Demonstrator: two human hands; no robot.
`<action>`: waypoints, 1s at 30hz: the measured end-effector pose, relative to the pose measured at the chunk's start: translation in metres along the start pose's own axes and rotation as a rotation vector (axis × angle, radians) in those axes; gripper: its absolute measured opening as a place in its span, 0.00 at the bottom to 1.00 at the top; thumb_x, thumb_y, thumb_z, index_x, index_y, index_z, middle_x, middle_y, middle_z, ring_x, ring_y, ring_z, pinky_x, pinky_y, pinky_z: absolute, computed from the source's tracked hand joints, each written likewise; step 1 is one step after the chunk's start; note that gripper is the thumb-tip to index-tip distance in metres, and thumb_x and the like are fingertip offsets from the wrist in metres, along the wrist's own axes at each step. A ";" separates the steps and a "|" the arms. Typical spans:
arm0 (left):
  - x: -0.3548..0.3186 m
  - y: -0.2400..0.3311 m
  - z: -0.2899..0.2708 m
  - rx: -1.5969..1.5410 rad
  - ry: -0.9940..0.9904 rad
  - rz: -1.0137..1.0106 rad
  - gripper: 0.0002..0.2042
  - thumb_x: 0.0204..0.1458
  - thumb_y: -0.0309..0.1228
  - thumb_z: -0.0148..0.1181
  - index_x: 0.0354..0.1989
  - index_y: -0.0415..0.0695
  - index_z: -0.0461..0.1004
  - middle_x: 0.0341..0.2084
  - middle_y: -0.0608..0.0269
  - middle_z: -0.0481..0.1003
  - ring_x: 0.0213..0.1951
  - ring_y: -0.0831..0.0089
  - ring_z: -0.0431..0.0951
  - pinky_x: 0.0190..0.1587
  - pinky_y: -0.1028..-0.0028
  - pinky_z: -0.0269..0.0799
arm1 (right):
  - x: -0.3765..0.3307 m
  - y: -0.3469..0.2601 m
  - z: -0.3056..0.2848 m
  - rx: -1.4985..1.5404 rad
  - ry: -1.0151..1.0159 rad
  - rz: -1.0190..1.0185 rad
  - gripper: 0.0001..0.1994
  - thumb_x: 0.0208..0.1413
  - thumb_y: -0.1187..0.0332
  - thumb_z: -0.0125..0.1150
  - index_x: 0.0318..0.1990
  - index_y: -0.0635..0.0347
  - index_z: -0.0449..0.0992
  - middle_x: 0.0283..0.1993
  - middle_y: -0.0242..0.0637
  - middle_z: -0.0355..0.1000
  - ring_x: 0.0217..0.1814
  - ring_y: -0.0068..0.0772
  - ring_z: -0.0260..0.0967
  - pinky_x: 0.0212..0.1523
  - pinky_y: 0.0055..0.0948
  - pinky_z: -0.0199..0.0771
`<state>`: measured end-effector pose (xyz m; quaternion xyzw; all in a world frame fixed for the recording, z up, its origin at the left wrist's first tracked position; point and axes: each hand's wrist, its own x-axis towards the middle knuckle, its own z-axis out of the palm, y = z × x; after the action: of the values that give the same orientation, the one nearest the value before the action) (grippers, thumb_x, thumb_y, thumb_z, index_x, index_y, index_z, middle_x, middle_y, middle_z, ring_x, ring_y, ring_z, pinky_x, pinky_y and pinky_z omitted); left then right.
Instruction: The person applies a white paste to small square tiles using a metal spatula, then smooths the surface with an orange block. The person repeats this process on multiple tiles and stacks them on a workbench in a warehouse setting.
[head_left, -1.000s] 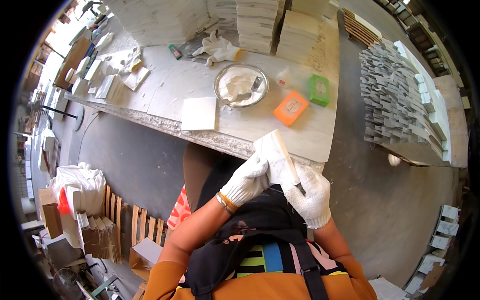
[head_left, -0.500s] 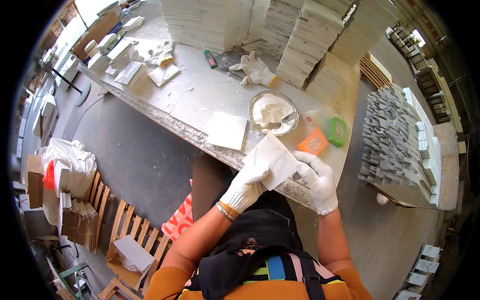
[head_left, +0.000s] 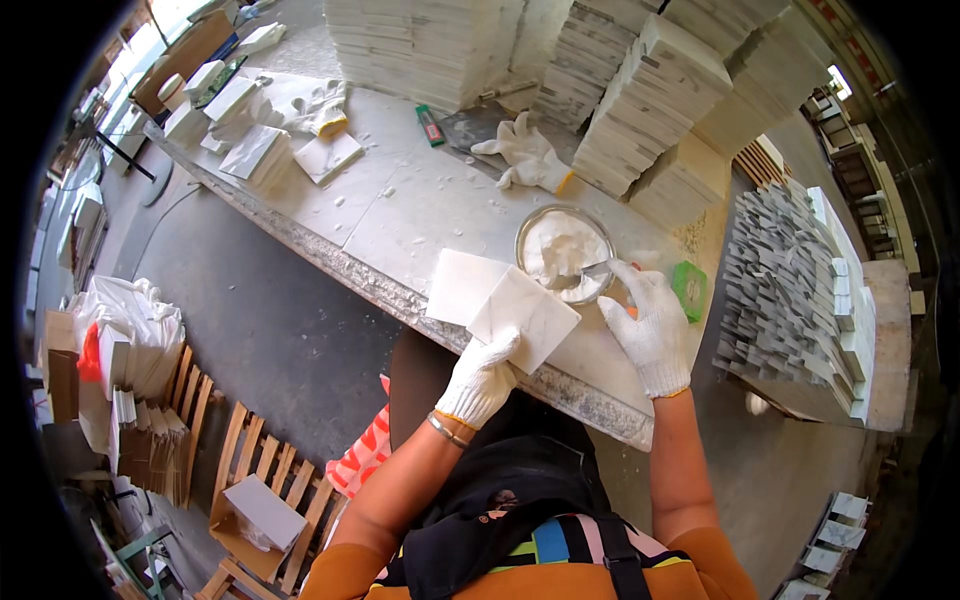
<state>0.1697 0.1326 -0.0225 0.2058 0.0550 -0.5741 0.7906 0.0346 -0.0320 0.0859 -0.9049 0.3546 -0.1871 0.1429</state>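
Observation:
My left hand [head_left: 482, 380], in a white knit glove, grips a square white marble tile [head_left: 528, 322] with grey veins by its near corner, thumb on top. The held tile overlaps another white tile [head_left: 455, 283] at the table's edge. Beyond it stands a round metal bowl [head_left: 519, 243] of white paste [head_left: 558, 245], with a small metal scraper [head_left: 597, 268] stuck in it. My right hand [head_left: 652, 330], also gloved, reaches to the bowl's right side with thumb and forefinger apart. Its fingertips are at the scraper's outer end; whether they touch cannot be made out.
A green box [head_left: 689, 290] lies right of my right hand, which mostly covers an orange one. Loose gloves [head_left: 528, 155], a green-and-red small box [head_left: 430, 126] and tall tile stacks [head_left: 640, 105] occupy the table's back. A pallet of grey pieces [head_left: 770, 280] stands right.
My right hand has let go of the tile and moved right and forward to the scraper in the bowl. My left hand keeps the tile, now lower and further left.

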 end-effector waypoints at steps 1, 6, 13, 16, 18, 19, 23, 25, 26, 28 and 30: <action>0.001 0.002 -0.001 0.007 0.009 0.010 0.33 0.56 0.25 0.65 0.69 0.39 0.59 0.62 0.59 0.69 0.63 0.65 0.69 0.67 0.62 0.65 | 0.005 0.001 0.001 -0.014 0.042 -0.052 0.21 0.52 0.64 0.69 0.55 0.49 0.78 0.40 0.38 0.74 0.38 0.40 0.74 0.43 0.37 0.75; 0.009 0.009 -0.009 0.031 0.037 0.040 0.32 0.56 0.25 0.65 0.69 0.40 0.60 0.60 0.59 0.69 0.62 0.64 0.70 0.66 0.63 0.65 | 0.015 -0.001 0.005 0.039 -0.006 -0.014 0.19 0.53 0.63 0.69 0.54 0.48 0.79 0.41 0.39 0.74 0.42 0.44 0.74 0.43 0.40 0.75; 0.014 0.029 -0.015 0.075 0.077 0.062 0.31 0.57 0.27 0.64 0.69 0.45 0.60 0.60 0.61 0.69 0.61 0.64 0.70 0.63 0.61 0.68 | 0.021 -0.009 -0.005 0.023 -0.001 0.081 0.17 0.53 0.64 0.68 0.52 0.48 0.80 0.41 0.38 0.75 0.41 0.42 0.74 0.42 0.37 0.75; 0.014 0.036 -0.021 0.054 0.056 0.065 0.33 0.57 0.29 0.65 0.70 0.45 0.59 0.61 0.61 0.68 0.62 0.64 0.70 0.64 0.60 0.67 | 0.012 -0.008 0.000 0.007 0.049 0.044 0.19 0.53 0.67 0.69 0.53 0.50 0.80 0.42 0.37 0.75 0.40 0.36 0.73 0.43 0.33 0.75; 0.009 0.039 -0.018 0.052 0.042 0.060 0.33 0.56 0.29 0.65 0.70 0.45 0.59 0.62 0.61 0.68 0.62 0.64 0.70 0.64 0.61 0.67 | 0.012 -0.007 0.002 -0.057 0.143 -0.032 0.19 0.53 0.69 0.70 0.54 0.52 0.80 0.41 0.37 0.74 0.40 0.33 0.73 0.43 0.32 0.75; 0.006 0.040 -0.018 0.051 0.037 0.059 0.34 0.56 0.29 0.65 0.71 0.45 0.58 0.62 0.61 0.68 0.63 0.64 0.69 0.65 0.61 0.67 | 0.018 -0.008 0.000 -0.099 0.185 -0.061 0.19 0.53 0.69 0.70 0.54 0.52 0.80 0.41 0.37 0.75 0.39 0.33 0.73 0.43 0.32 0.75; -0.004 0.036 -0.030 0.068 0.037 0.043 0.35 0.55 0.28 0.66 0.70 0.42 0.58 0.62 0.60 0.68 0.63 0.63 0.69 0.66 0.62 0.65 | 0.021 -0.012 -0.003 -0.176 0.245 -0.124 0.20 0.52 0.69 0.70 0.54 0.53 0.80 0.40 0.35 0.75 0.36 0.33 0.73 0.42 0.33 0.75; -0.006 0.033 -0.033 0.076 0.015 0.044 0.35 0.54 0.27 0.66 0.70 0.41 0.57 0.62 0.60 0.67 0.64 0.63 0.69 0.67 0.62 0.65 | 0.014 -0.018 0.000 -0.016 0.056 -0.040 0.20 0.52 0.68 0.70 0.55 0.50 0.80 0.39 0.35 0.75 0.37 0.35 0.73 0.42 0.36 0.75; -0.009 0.032 -0.033 0.072 0.016 0.047 0.35 0.54 0.27 0.66 0.70 0.40 0.57 0.62 0.59 0.67 0.64 0.63 0.69 0.67 0.62 0.65 | 0.012 -0.023 0.003 0.064 -0.040 0.001 0.21 0.52 0.67 0.70 0.55 0.49 0.80 0.39 0.36 0.75 0.37 0.37 0.74 0.42 0.37 0.75; -0.012 0.032 -0.027 0.068 0.013 0.047 0.36 0.54 0.27 0.67 0.70 0.39 0.57 0.62 0.59 0.67 0.64 0.63 0.68 0.67 0.63 0.64 | 0.011 -0.037 0.019 0.014 -0.084 -0.100 0.19 0.51 0.64 0.68 0.53 0.47 0.81 0.35 0.35 0.74 0.37 0.39 0.75 0.39 0.38 0.75; -0.015 0.032 -0.026 0.066 0.014 0.046 0.36 0.53 0.27 0.67 0.70 0.40 0.57 0.62 0.59 0.68 0.64 0.63 0.68 0.67 0.62 0.64 | 0.012 -0.042 0.037 -0.058 -0.114 -0.182 0.17 0.51 0.63 0.67 0.51 0.45 0.81 0.32 0.35 0.73 0.36 0.40 0.75 0.37 0.39 0.76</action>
<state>0.1981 0.1643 -0.0327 0.2370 0.0365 -0.5557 0.7960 0.0841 -0.0062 0.0721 -0.9463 0.2674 -0.1370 0.1190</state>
